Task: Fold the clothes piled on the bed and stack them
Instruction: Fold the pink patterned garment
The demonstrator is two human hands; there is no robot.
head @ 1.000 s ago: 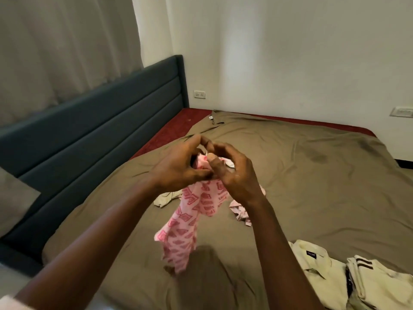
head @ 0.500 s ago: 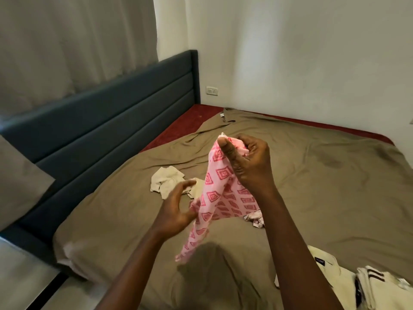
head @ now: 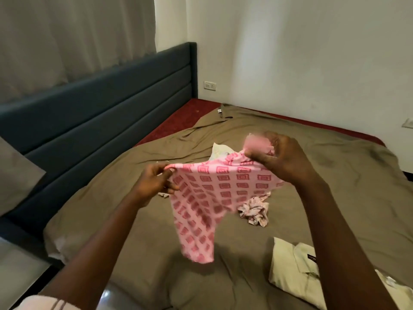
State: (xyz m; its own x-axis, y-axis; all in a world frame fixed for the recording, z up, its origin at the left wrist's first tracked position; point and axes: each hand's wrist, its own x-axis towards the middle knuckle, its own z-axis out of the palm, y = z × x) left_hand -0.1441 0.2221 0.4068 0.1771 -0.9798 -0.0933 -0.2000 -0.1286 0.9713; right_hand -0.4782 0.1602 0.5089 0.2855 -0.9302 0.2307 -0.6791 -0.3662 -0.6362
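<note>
A pink garment with a darker pink square pattern (head: 210, 198) hangs spread in the air above the bed. My left hand (head: 156, 182) pinches its left top corner. My right hand (head: 279, 157) grips its right top edge, bunched in the fingers. Behind the garment lies a pale cream cloth (head: 220, 151), partly hidden. A crumpled floral piece (head: 254, 211) lies on the sheet below my right wrist. A folded cream shirt (head: 295, 267) rests at the lower right, partly covered by my right forearm.
The olive-brown bedsheet (head: 335, 175) covers the bed. A dark blue headboard (head: 89, 113) runs along the left, with a grey curtain above it. A white wall with a socket (head: 209, 85) stands behind. A grey pillow (head: 15, 175) sits at far left.
My hands have moved apart, spreading the pink garment from a bunched strip into a wide sheet. My left hand rose to the garment's top corner. The camera view shifted left.
</note>
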